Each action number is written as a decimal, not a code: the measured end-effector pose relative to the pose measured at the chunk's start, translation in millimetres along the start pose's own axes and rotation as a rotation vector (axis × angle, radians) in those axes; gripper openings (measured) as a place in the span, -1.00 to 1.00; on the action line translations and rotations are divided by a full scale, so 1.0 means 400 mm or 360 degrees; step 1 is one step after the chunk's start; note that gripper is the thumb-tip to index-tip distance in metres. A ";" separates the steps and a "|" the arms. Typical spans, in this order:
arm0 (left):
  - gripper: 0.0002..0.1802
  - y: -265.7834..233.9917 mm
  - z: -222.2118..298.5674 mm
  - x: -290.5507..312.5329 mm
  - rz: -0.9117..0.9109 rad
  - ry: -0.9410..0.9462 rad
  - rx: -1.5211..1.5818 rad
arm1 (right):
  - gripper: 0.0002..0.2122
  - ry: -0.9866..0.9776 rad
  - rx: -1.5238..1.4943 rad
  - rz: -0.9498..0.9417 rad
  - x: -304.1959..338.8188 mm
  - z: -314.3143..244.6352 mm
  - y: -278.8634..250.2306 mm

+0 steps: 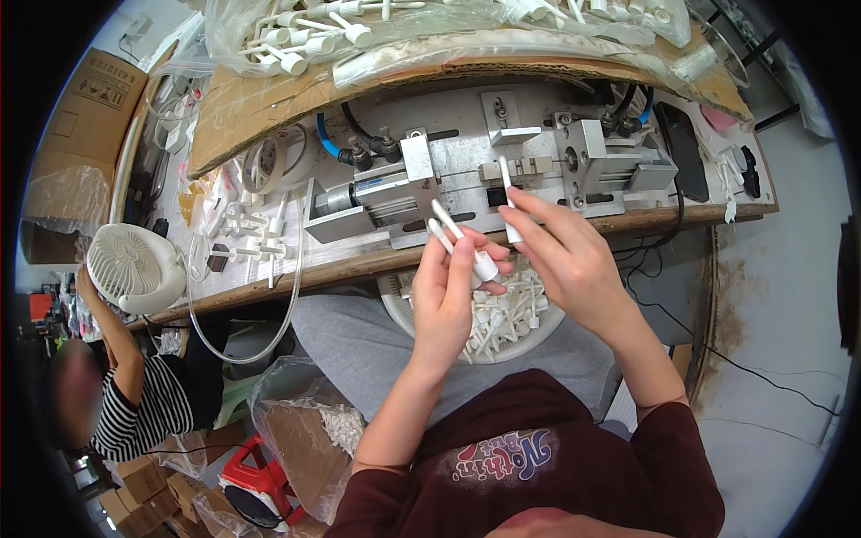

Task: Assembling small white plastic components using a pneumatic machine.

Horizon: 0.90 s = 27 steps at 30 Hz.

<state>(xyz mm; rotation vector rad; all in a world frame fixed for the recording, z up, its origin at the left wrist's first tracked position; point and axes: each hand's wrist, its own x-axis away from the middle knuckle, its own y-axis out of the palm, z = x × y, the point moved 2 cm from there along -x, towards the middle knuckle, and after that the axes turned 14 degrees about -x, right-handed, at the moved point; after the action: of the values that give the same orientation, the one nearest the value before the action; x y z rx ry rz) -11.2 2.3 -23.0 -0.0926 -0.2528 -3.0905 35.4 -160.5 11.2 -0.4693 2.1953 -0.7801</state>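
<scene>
My left hand (446,296) is closed around a couple of white plastic wands with round caps (485,266), their tips pointing up and away from me. My right hand (569,260) pinches another slim white wand (506,175), held upright just in front of the metal fixture's small centre block (536,166). On either side of that block sit a left metal clamp unit (372,199) and a right metal clamp unit (601,166). Below both hands, a white basket (392,308) full of similar white pieces rests on my lap, partly covered by my hands.
A cardboard shelf (260,112) carries plastic bags of capped wands above the bench. At left are a white fan (134,267), a looping clear tube (193,314) and loose white parts (256,238). A phone (680,151) lies at right. Another person in stripes (148,417) sits at far left.
</scene>
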 end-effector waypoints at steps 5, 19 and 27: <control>-0.70 -0.003 0.033 0.020 0.0061 0.0008 -0.0054 | -0.60 0.0019 0.0456 -0.0255 -0.026 -0.026 0.000; -0.69 -0.035 0.081 0.041 0.0241 0.0260 -0.0162 | -0.62 -0.0073 0.0322 -0.0209 -0.056 -0.027 -0.029; -0.66 -0.002 0.075 0.049 -0.0082 0.0087 0.0036 | -0.69 -0.0229 -0.0345 -0.0177 -0.024 -0.099 -0.036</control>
<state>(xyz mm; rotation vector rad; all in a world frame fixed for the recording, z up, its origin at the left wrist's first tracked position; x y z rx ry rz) -29.2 7.5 7.8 -0.0007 -0.2923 -3.1351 13.4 -150.9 46.9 -0.7382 2.1416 -0.5490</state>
